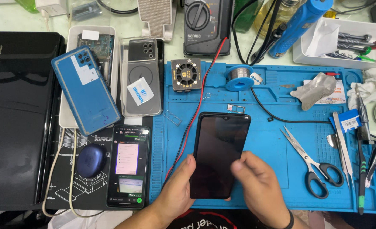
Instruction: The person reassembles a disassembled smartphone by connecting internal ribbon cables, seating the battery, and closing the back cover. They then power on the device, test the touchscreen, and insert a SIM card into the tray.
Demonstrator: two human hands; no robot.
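Observation:
A black smartphone [219, 148] with a dark screen lies face up over the blue work mat [273, 140]. My left hand [177, 191] grips its lower left edge, thumb on the side. My right hand [258, 184] holds the lower right corner, with thumb and fingers over the glass. A small SIM tray [235, 108] lies just beyond the phone's top edge. Red and black wires [192, 123] run down the mat along the phone's left side.
Scissors [313, 163], tweezers and a screwdriver [361, 140] lie on the right. A solder spool [239, 77], small fan block [186, 74] and multimeter [207, 25] sit behind. Left: a lit phone [128, 165], blue phone back [85, 90], clear case [142, 76], blue earbud case [91, 160], black laptop [18, 114].

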